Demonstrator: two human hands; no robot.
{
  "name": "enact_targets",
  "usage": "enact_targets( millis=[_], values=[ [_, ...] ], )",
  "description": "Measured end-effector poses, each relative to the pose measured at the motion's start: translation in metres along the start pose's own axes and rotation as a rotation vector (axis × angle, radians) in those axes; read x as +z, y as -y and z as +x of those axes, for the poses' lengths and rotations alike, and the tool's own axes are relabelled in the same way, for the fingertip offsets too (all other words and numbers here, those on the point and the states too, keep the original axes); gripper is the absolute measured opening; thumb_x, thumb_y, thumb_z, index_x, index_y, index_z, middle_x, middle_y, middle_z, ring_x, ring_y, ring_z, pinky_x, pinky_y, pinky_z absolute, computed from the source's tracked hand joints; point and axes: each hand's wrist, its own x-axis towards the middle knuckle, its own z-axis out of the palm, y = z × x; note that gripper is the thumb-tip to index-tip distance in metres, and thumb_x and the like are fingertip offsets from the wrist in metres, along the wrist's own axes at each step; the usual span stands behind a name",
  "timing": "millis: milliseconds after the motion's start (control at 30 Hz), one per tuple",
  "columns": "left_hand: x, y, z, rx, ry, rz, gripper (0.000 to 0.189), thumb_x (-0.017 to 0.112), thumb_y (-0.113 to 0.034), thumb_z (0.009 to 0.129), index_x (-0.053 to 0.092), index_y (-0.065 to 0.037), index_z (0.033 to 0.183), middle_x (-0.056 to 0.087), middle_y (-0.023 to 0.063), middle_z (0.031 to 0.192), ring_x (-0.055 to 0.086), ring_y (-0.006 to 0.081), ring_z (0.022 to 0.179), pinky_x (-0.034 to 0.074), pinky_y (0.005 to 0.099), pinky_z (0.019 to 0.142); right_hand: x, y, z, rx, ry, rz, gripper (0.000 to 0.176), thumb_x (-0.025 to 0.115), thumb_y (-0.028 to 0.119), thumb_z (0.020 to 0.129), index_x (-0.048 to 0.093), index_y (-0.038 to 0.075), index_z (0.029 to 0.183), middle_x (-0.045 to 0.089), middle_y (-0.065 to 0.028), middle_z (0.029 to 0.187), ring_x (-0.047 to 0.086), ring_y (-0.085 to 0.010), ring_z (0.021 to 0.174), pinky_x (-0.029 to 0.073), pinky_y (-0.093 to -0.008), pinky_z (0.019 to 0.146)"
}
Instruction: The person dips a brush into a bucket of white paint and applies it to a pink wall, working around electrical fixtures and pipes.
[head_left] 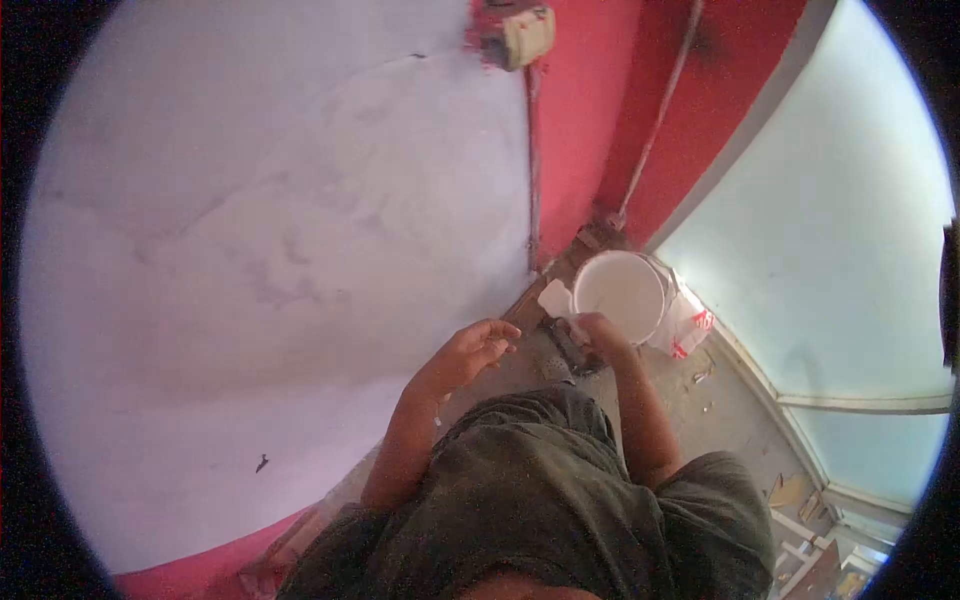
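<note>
The putty knife [555, 298], its blade coated white, lies against the left rim of the white bucket [625, 255]. The right hand [598, 335] holds it, fingers closed round the handle. Further left of the bucket, the left hand [470, 355] is empty, fingers loosely curled, near the plastered wall [280, 250].

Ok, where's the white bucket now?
Head view, right of centre: the white bucket stands on the floor by the red wall, beside the scraper in the right hand.

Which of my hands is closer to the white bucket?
Right. The right hand sits at the near rim of the white bucket, gripping a scraper; the left hand is open, farther off beside the grey wall.
</note>
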Motion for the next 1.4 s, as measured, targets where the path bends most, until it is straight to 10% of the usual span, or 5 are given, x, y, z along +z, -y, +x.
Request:
enact_targets(
  millis=[467, 667, 1000, 1233, 1400],
  values=[
    [-0.055, -0.008, -0.188, 0.475, 0.008, 0.223, 0.024, 0.054, -0.022, 0.101, 0.063, -0.004, 0.115, 0.059, 0.0128, 0.127, 0.052, 0.0257, 0.124, 0.039, 0.0409, 0.106, 0.304, 0.117, -0.081, -0.887, -0.119, -0.721, 0.046, 0.061, 0.009, 0.092, 0.054, -0.004, 0.136, 0.072, -0.0172, 0.103, 0.062, -0.0125, 0.092, 0.050, -0.0260, 0.080],
    [-0.064, -0.005, -0.244, 0.483, 0.031, 0.174, 0.025, 0.054, -0.023, 0.102, 0.063, -0.002, 0.113, 0.059, 0.0135, 0.127, 0.052, 0.0268, 0.125, 0.039, 0.0417, 0.106, 0.400, 0.147, -0.086, -1.362, -0.176, -0.832, 0.054, 0.060, 0.011, 0.096, 0.044, 0.007, 0.147, 0.066, -0.0213, 0.082, 0.067, -0.0249, 0.069, 0.051, -0.0347, 0.061],
    [-0.071, 0.015, -0.264, 0.434, 0.019, 0.098, 0.031, 0.056, -0.025, 0.100, 0.061, -0.002, 0.120, 0.060, 0.0114, 0.125, 0.054, 0.0230, 0.120, 0.041, 0.0393, 0.103, 0.336, -0.003, 0.030, -0.943, -0.221, -1.409, 0.056, 0.050, 0.018, 0.098, 0.035, 0.003, 0.150, 0.062, -0.0199, 0.071, 0.062, -0.0408, 0.061, 0.050, -0.0522, 0.057],
    [-0.072, 0.028, -0.254, 0.468, 0.037, 0.222, 0.032, 0.055, -0.024, 0.101, 0.058, -0.003, 0.125, 0.061, 0.0103, 0.124, 0.055, 0.0219, 0.119, 0.043, 0.0390, 0.102, 0.409, 0.145, -0.086, -0.847, -0.335, -1.542, 0.029, 0.049, 0.027, 0.096, 0.069, 0.006, 0.097, 0.068, -0.0219, 0.085, 0.066, -0.0426, 0.079, 0.052, -0.0543, 0.072],
    [-0.060, 0.024, -0.248, 0.496, 0.070, 0.172, 0.036, 0.055, -0.033, 0.102, 0.059, -0.004, 0.124, 0.059, 0.0110, 0.129, 0.054, 0.0243, 0.123, 0.044, 0.0408, 0.103, 0.472, 0.241, -0.179, -1.409, -0.337, -1.035, 0.026, 0.059, 0.017, 0.095, 0.067, 0.000, 0.112, 0.067, -0.0248, 0.083, 0.068, -0.0378, 0.073, 0.053, -0.0382, 0.068]
  ],
)
